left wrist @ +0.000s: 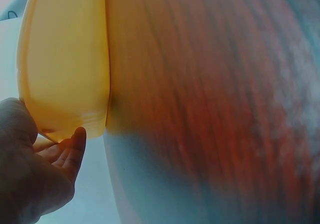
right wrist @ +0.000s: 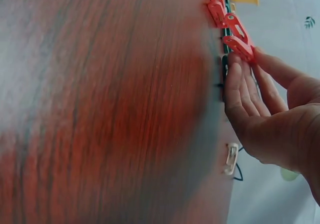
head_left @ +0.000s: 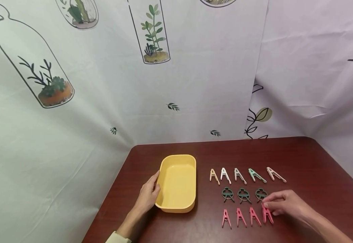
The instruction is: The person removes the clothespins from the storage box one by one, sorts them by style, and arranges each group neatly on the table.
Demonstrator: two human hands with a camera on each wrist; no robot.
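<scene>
My left hand (head_left: 148, 193) grips the left rim of a yellow plastic basin (head_left: 178, 184), its fingers along the outer wall in the left wrist view. At the right end of the front row, my right hand (head_left: 286, 204) pinches a red clothespin (head_left: 267, 215) between thumb and fingertips. That clothespin stands tilted in the right wrist view. To its left lie several more red clothespins (head_left: 238, 217). Just behind the right hand's fingertips is a dark green round clip (head_left: 261, 194), partly hidden by the hand.
Two more dark green clips (head_left: 227, 194) lie in the middle row. Behind them is a row of clothespins: yellow (head_left: 214, 176), white (head_left: 225, 176), greyish (head_left: 240, 176), green (head_left: 256, 175) and pale pink (head_left: 276, 174). The dark red table (head_left: 207, 233) meets a patterned cloth (head_left: 194, 84) at the back.
</scene>
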